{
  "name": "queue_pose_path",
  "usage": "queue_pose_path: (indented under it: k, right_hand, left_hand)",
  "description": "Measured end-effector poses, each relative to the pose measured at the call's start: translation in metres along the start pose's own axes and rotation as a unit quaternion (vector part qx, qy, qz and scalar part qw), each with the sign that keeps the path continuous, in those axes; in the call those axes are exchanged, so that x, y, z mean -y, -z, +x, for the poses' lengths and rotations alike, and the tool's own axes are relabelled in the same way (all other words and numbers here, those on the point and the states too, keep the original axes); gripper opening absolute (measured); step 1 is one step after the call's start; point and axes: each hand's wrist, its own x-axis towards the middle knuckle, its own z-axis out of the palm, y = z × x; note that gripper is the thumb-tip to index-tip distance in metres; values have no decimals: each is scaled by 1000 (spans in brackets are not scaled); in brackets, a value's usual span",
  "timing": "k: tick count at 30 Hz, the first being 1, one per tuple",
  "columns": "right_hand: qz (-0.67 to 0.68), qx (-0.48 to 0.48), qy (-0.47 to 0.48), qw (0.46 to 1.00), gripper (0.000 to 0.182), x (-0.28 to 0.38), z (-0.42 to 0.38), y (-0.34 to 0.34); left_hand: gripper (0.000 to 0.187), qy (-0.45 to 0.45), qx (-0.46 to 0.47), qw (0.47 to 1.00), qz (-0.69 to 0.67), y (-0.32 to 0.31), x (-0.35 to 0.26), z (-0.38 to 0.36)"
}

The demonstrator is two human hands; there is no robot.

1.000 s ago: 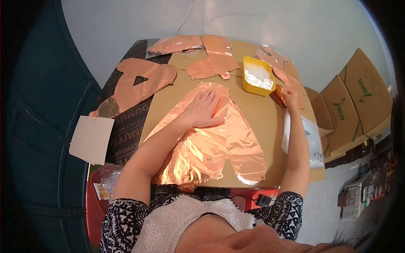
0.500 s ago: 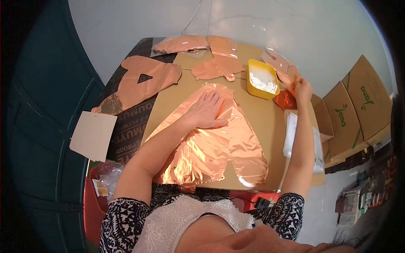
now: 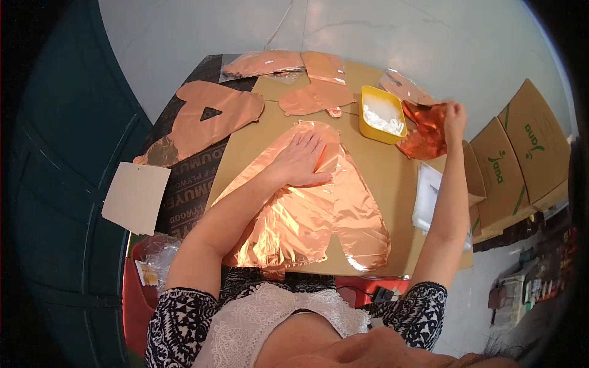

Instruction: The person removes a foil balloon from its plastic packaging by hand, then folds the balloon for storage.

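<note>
A flat rose-gold foil balloon (image 3: pixel 288 227) with two leg-like parts lies in front of me. My left hand (image 3: pixel 302 161) rests flat on its upper part, fingers stretched out. At the right side of the table, my right hand (image 3: pixel 454 121) is closed on the edge of a darker, shiny copper foil balloon (image 3: pixel 427 130), which is partly raised and creased. Just left of that balloon stands a yellow tub (image 3: pixel 381 136) holding white string-like pieces. Behind it lies another foil balloon in clear wrap (image 3: pixel 402 86).
An A-shaped foil balloon (image 3: pixel 233 110) lies at the left, with more foil balloons (image 3: pixel 316 99) at the back. A white card (image 3: pixel 136 196) sits at the left edge. Clear plastic bags (image 3: pixel 424 195) lie under my right forearm. Cardboard boxes (image 3: pixel 500 165) stand at the right.
My right hand has moved outward to the right, drawing the darker foil balloon up and wider into view. My left hand has stayed in place.
</note>
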Motion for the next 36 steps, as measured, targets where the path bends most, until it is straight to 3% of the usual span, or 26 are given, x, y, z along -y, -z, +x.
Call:
queue_pose_path:
  k: [3,6,9,11,13,21,28,36]
  right_hand:
    - [57,51,-63,995,20,13,13,11]
    - [146,-3,68,987,18,10,11,1]
    - [142,60,35,988,14,12,15,-1]
    - [293,45,-21,955,14,25,18,4]
    - [359,38,-23,932,13,58,18,9]
    - [411,56,97,905,11,141,11,13]
    - [427,123,64,894,9,176,-28,1]
    - [470,160,52,866,8,202,-56,3]
  left_hand:
    - [93,2,-3,1000,2,0,2,2]
    - [93,0,5,1000,1,3,-1,1]
    - [92,3,1,1000,1,3,0,0]
    - [92,0,-1,1000,0,2,-1,2]
    - [92,3,-3,1000,-1,1,-1,1]
    - [92,-1,-4,1000,-2,0,1,2]
    - [89,-6,-2,1000,-4,-5,4,1]
    - [83,8,3,989,-149,-7,13,6]
